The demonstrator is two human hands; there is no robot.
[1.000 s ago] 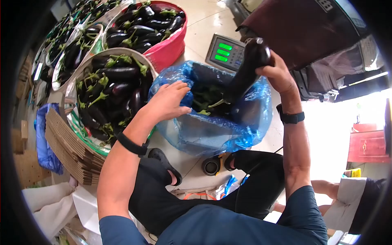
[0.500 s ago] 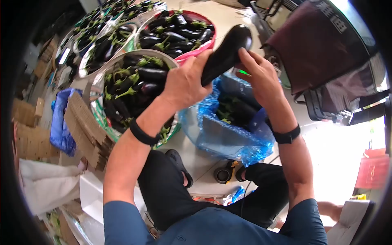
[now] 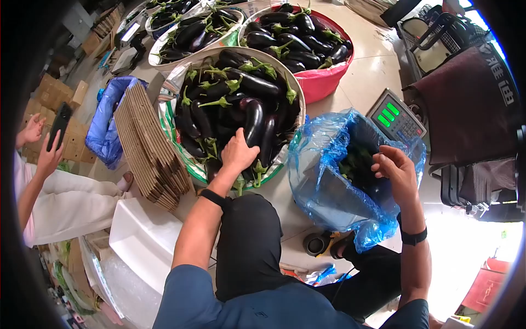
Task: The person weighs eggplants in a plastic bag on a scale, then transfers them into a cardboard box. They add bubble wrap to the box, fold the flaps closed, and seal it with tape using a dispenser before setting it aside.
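My left hand reaches into a round sack-lined basket full of dark purple eggplants. Its thumb and fingers close around the lower end of a glossy eggplant, which lies among the others. My right hand hovers over a blue plastic bag that lines a crate. Its fingers are loosely bent and hold nothing visible. Inside the bag, dark eggplants with green stems show in part; my right hand hides some of them.
A digital scale with green numbers stands behind the bag. A red basket and several others hold more eggplants. Folded cardboard, a blue-lined crate and a white foam box sit left. Another person's hand holds a phone.
Both hands held one eggplant up before. Now they are apart: my left hand is down in the basket on an eggplant, my right above the blue bag. The view has shifted left.
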